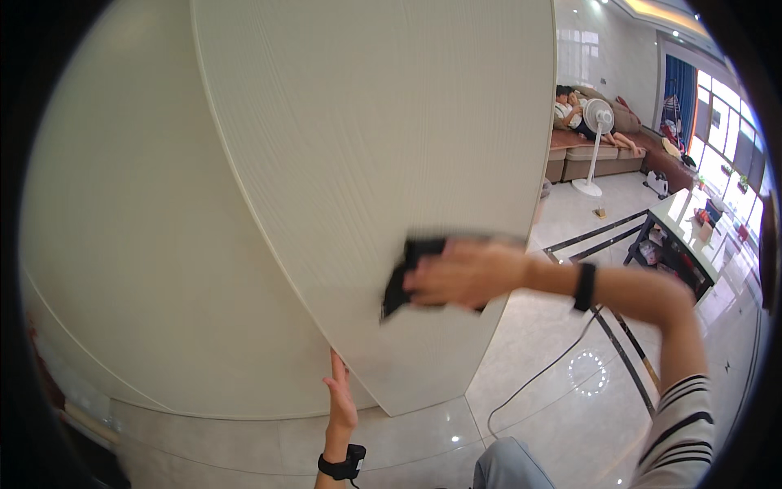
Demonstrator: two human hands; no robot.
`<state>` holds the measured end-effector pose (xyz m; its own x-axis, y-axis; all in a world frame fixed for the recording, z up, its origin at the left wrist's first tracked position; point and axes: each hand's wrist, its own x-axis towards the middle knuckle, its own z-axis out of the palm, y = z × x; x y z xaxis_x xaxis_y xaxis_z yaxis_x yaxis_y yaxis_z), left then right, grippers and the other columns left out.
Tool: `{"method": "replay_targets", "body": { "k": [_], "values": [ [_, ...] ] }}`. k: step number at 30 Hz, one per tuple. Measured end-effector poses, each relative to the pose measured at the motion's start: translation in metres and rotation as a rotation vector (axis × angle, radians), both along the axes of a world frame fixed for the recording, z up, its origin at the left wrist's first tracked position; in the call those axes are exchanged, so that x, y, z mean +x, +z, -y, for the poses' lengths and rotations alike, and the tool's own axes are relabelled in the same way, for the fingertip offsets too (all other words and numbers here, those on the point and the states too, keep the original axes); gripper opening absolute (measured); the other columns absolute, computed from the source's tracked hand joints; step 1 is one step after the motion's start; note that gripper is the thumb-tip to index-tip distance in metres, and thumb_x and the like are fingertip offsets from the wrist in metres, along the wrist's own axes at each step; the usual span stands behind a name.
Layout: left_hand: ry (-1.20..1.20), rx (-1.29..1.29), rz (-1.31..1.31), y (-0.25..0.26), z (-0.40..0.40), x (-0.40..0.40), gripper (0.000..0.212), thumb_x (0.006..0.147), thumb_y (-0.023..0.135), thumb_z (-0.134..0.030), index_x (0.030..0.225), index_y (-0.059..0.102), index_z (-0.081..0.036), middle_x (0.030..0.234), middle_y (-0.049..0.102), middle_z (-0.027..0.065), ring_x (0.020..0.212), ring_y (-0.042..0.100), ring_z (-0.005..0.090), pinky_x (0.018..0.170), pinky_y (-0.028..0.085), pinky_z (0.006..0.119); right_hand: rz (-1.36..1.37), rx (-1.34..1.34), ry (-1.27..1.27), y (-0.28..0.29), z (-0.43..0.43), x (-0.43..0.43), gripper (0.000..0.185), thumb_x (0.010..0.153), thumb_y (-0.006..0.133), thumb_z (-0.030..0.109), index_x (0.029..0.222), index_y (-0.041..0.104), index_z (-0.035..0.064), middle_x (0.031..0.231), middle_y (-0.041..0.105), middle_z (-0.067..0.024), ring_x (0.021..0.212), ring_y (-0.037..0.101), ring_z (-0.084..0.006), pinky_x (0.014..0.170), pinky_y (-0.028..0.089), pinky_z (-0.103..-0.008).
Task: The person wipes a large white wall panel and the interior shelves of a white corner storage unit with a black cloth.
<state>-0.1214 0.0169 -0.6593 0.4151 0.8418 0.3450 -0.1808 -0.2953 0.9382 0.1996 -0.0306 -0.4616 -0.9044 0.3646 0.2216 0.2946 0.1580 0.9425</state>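
Observation:
A pale, wood-grained door panel (379,140) stands before me, its long edge next to a smooth cream surface (153,232). My right hand (470,273), blurred, presses a black cloth (397,293) flat against the lower part of the panel. Low on the panel's left edge rests my left hand (341,391), fingers pointing up and partly hidden behind or against that edge. It holds no loose thing that I can see. Both wrists wear black bands.
Beyond the panel's right edge are a white standing fan (599,119), two people on a brown sofa (605,153) and a low table (687,226) with items on it. A cable (537,376) runs across the tiled floor near my knee.

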Motion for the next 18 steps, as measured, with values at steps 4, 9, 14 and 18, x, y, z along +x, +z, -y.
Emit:
{"method": "replay_targets", "body": {
  "k": [4, 9, 14, 18],
  "values": [
    [0.034, 0.14, 0.037, -0.005, -0.001, 0.005, 0.1, 0.088, 0.004, -0.078, 0.153, 0.01, -0.003, 0.16, 0.013, 0.0126, 0.147, 0.013, 0.0303, 0.118, 0.009, 0.044, -0.513, 0.138, -0.027, 0.122, 0.023, 0.027, 0.061, 0.081, 0.058, 0.04, 0.139, 0.049, 0.0245, 0.152, 0.036, -0.0083, 0.139, 0.032, -0.0348, 0.11, 0.023, -0.0599],
    [0.075, 0.269, 0.001, -0.042, -0.004, 0.01, 0.1, 0.089, 0.005, -0.077, 0.153, 0.009, -0.001, 0.16, 0.014, 0.0155, 0.146, 0.016, 0.0308, 0.118, 0.011, 0.044, -0.717, 0.413, 0.021, 0.024, 0.013, 0.017, 0.065, 0.082, 0.057, 0.042, 0.142, 0.047, 0.0192, 0.15, 0.037, -0.0171, 0.14, 0.029, -0.0401, 0.111, 0.02, -0.0613],
    [0.167, 0.177, 0.019, -0.11, -0.019, 0.013, 0.098, 0.089, 0.008, -0.077, 0.154, 0.007, -0.003, 0.16, 0.013, 0.0158, 0.147, 0.014, 0.0308, 0.118, 0.01, 0.044, -0.569, 0.142, -0.099, -0.24, -0.008, -0.002, 0.072, 0.076, 0.06, 0.056, 0.143, 0.041, 0.0408, 0.156, 0.029, -0.0001, 0.143, 0.025, -0.0294, 0.115, 0.012, -0.057],
    [0.189, 0.137, -0.044, -0.136, -0.008, 0.022, 0.098, 0.088, 0.009, -0.078, 0.154, 0.005, -0.006, 0.16, 0.01, 0.0155, 0.147, 0.012, 0.0316, 0.118, 0.009, 0.045, -0.208, -0.029, -0.163, -0.437, -0.005, -0.004, 0.07, 0.092, 0.045, 0.043, 0.154, 0.016, 0.0318, 0.161, 0.014, 0.0072, 0.148, 0.012, -0.0149, 0.121, 0.004, -0.0414]
  ]
}}
